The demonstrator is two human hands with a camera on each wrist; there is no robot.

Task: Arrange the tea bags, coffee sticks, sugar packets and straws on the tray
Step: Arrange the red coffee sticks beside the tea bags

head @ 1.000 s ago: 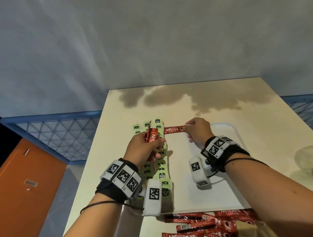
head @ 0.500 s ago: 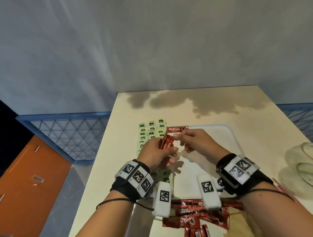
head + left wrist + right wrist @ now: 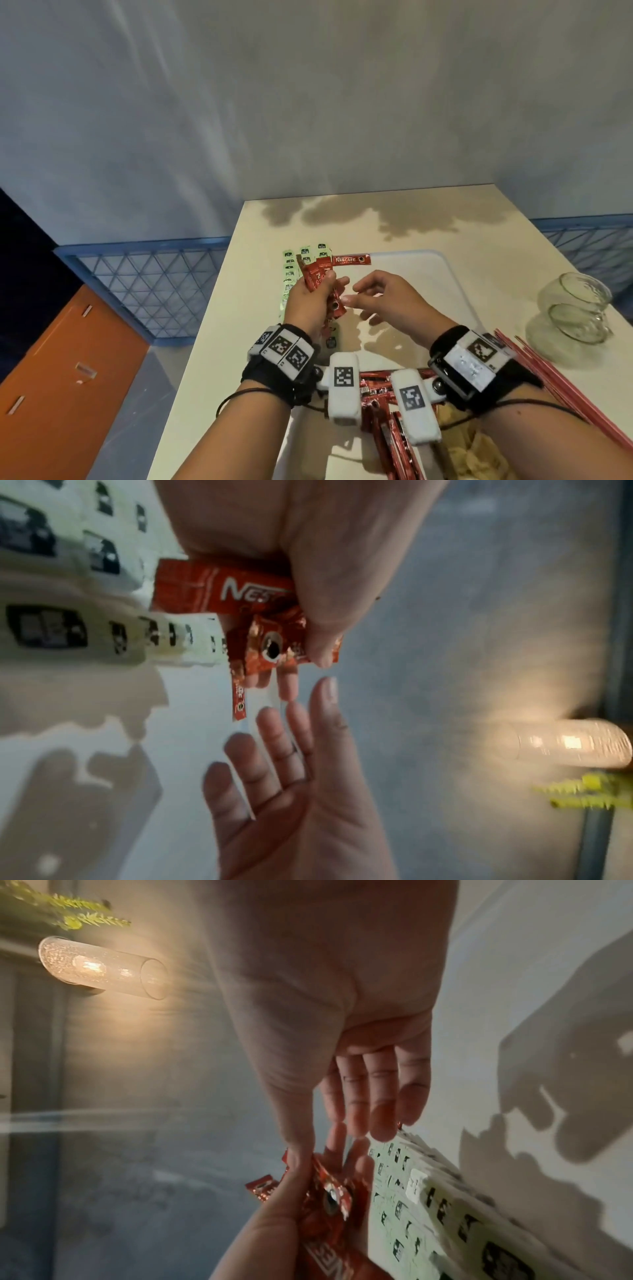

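- The left hand is curled round a bunch of red coffee sticks, thumb pressed on the top one; the bunch fans out above the fist and pokes out below it, above the left part of the tray.
- The left wrist view shows the same bunch clamped under the thumb, one printed end with a cup picture pointing at the other hand.
- The right hand holds nothing: fingers loosely spread and slightly bent, tips aimed at the bunch, just beside it. Whether a fingertip touches a stick, I cannot tell.
- In the right wrist view the fingers hang straight over the sticks held below.
- One coffee stick lies flat along the far edge of the white tray, label up.
- Green tea bags lie in rows down the tray's left side, partly hidden by the left hand.
- More coffee sticks lie in a loose pile on the worktop near the tray's front edge, under the wrists.
- Pale packets lie beside that pile; their print is unreadable.
- Thin red straws lie slantwise at the right.
- A clear glass vessel sits beyond the straws, right of the tray.
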